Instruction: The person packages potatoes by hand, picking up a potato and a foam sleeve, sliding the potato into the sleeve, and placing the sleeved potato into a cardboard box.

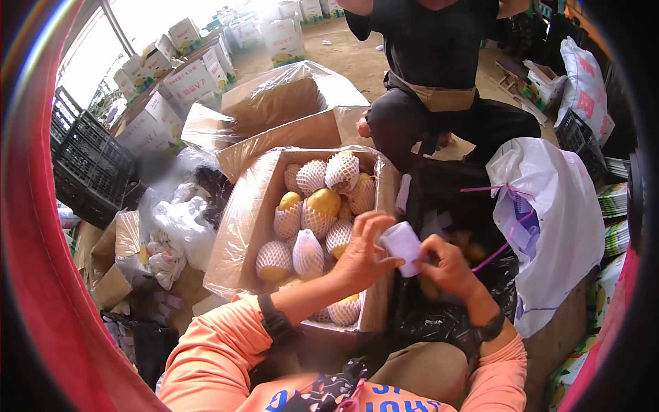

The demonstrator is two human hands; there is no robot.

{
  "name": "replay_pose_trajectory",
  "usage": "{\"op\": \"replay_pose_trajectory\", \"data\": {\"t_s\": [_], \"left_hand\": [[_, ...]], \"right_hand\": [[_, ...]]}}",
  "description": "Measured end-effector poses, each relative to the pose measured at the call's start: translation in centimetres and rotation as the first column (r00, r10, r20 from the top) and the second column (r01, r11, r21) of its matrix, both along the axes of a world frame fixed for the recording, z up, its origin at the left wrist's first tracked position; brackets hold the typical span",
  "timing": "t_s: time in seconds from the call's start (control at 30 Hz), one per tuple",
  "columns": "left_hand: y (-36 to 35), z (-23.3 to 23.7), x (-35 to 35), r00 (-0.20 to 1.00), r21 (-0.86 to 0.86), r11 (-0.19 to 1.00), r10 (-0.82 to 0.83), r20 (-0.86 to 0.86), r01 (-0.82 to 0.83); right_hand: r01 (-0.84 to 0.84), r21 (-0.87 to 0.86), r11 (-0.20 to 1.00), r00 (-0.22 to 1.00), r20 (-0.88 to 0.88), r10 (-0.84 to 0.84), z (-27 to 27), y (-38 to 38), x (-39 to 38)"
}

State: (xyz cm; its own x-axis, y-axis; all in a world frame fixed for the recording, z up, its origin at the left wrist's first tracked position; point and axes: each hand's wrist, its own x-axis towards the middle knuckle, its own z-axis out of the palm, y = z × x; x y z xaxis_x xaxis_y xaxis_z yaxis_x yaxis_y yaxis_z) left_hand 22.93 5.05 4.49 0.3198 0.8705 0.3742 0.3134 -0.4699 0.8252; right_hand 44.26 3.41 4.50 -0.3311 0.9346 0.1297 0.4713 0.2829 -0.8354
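Observation:
A small white foam sleeve (401,247) is up between my two hands, over the right edge of the open carton (237,237). My left hand (360,257) has its curved fingers and thumb at the sleeve's left side. On the other side, my right hand (446,266) pinches the sleeve's lower right edge. Below and to the left, several yellow mangoes (322,203) lie in the carton, most wrapped in white foam nets. Under my right hand is a black plastic-lined container (446,323), with dim yellowish fruit partly hidden in its shadow.
Another open carton (274,103) stands ahead. Across from me crouches a person in black (432,62). A white sack (549,226) with pink string leans at right. Black crates (93,161) and clear plastic bags (182,223) are at left. Printed cartons (195,79) are stacked behind.

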Motion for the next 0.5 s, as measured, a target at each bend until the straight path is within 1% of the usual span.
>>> {"op": "replay_pose_trajectory", "data": {"t_s": [0.03,0.1,0.13,0.17,0.2,0.23,0.27,0.3,0.33,0.37,0.4,0.43,0.47,0.5], "left_hand": [[-0.6,0.6,0.2,0.998,-0.174,0.984,-0.049,-0.032,0.043],[0.3,-0.9,-0.5,0.983,0.026,0.996,-0.081,-0.166,0.086],[0.6,-1.1,-0.9,0.999,-0.095,0.995,-0.019,-0.047,0.015],[0.9,-1.2,-1.1,0.996,-0.225,0.974,0.055,0.064,-0.04],[1.1,-1.3,-1.6,0.962,-0.411,0.912,0.125,0.244,-0.014],[1.5,-1.1,-2.6,0.935,-0.539,0.842,0.182,0.304,0.011],[2.0,-1.5,-3.7,0.929,-0.573,0.819,0.226,0.292,-0.02],[2.6,-2.4,-5.0,0.924,-0.606,0.794,0.268,0.275,-0.05],[3.6,-4.2,-6.6,0.929,-0.551,0.82,0.308,0.202,-0.152],[4.2,-5.7,-8.1,0.929,-0.493,0.836,0.345,0.131,-0.241],[4.5,-5.8,-9.5,0.933,-0.353,0.866,0.352,-0.068,-0.353],[5.1,-6.3,-10.7,0.901,-0.206,0.892,0.348,-0.258,-0.403],[5.7,-7.5,-11.9,0.894,-0.174,0.897,0.352,-0.276,-0.407],[6.0,-7.6,-12.5,0.896,-0.113,0.919,0.331,-0.295,-0.377]], "right_hand": [[-0.098,-0.005,0.995,0.989,-0.109,0.097,0.6,-0.3,-1.1],[-0.206,0.072,0.976,0.971,-0.106,0.213,0.4,0.2,-2.0],[-0.205,0.072,0.976,0.971,-0.108,0.211,0.2,0.2,-2.3],[-0.217,-0.094,0.972,0.9,-0.404,0.162,0.0,0.2,-2.5],[-0.27,-0.247,0.931,0.756,-0.653,0.046,-0.3,0.2,-2.6],[-0.265,-0.254,0.93,0.758,-0.651,0.038,-1.0,0.3,-1.9],[-0.29,-0.372,0.882,0.886,-0.452,0.101,-2.3,0.6,-0.2],[-0.282,-0.49,0.825,0.954,-0.237,0.185,-3.7,1.1,1.7],[-0.219,-0.545,0.809,0.945,0.087,0.314,-5.6,1.4,3.8],[-0.135,-0.587,0.798,0.819,0.387,0.423,-8.3,1.6,6.8],[-0.216,-0.493,0.843,0.585,0.626,0.516,-13.2,2.5,11.5],[0.127,-0.557,0.821,0.559,0.724,0.405,-11.8,2.1,13.1],[0.286,-0.26,0.922,0.211,0.956,0.204,-14.8,1.2,17.1],[0.408,-0.007,0.913,0.256,0.961,-0.108,-17.8,0.9,20.1]]}}
